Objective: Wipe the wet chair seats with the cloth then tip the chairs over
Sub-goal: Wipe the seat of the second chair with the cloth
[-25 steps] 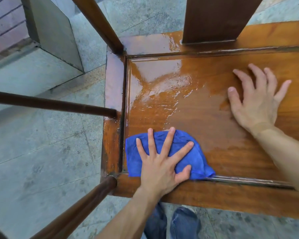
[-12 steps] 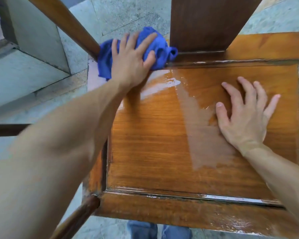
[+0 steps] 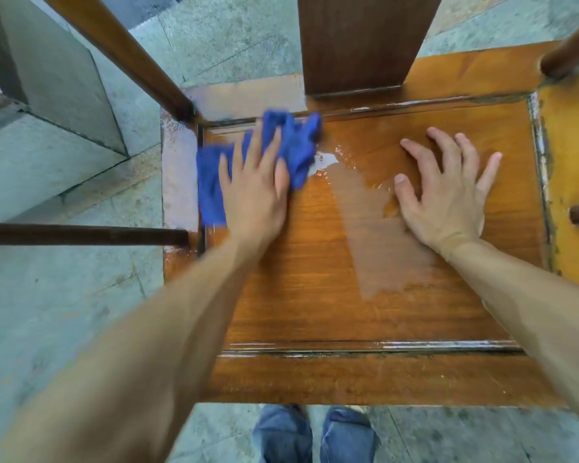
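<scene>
A brown wooden chair seat (image 3: 308, 295) fills the view from above. A wet film lies in a strip down its middle (image 3: 378, 248) and along the left rail. My left hand (image 3: 254, 192) presses flat on a crumpled blue cloth (image 3: 291, 142) at the seat's far left part. My right hand (image 3: 445, 195) rests on the seat's right half, fingers spread, holding nothing. The dark back splat (image 3: 358, 41) rises at the far edge.
Wooden arm rails and posts (image 3: 121, 51) cross the left side, another post (image 3: 569, 51) stands at the far right. A grey stone block (image 3: 54, 71) sits on the paved floor (image 3: 47, 312) to the left. My jeans-clad legs (image 3: 315, 432) stand at the seat's near edge.
My left hand swept the cloth from the near left corner up to the far left corner, then drew it back a little onto the seat. The right hand stayed in place.
</scene>
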